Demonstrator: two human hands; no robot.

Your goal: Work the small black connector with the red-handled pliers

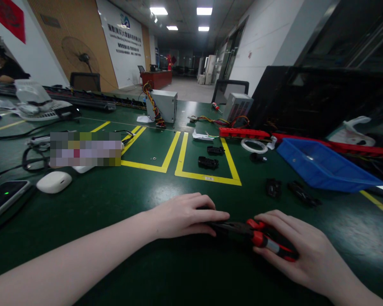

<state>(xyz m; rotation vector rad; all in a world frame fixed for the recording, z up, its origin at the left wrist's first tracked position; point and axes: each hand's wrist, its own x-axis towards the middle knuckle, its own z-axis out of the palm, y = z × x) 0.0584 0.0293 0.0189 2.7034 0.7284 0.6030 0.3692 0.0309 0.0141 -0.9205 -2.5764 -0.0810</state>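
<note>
My right hand [306, 246] is wrapped round the red and black handles of a pair of pliers [266, 243]. The pliers' dark jaws point left, toward my left hand [187, 214]. My left hand's fingers close on a small black part, mostly hidden under them, at the jaw tips. Whether the jaws grip that part I cannot tell. Ahead, two black car-shaped pieces [208, 162] lie inside a yellow tape outline [207, 178]. Two more black pieces, a short one [273, 188] and a longer one [304, 194], rest beyond my right hand.
A blue tray [325, 165] stands at the right, near a white ring [254, 145] and a red strip [244, 133]. Two metal power supply boxes, one [162, 105] with coloured wires, stand farther back. Cables, a white rounded case [54, 182] and a black device [6, 197] lie left.
</note>
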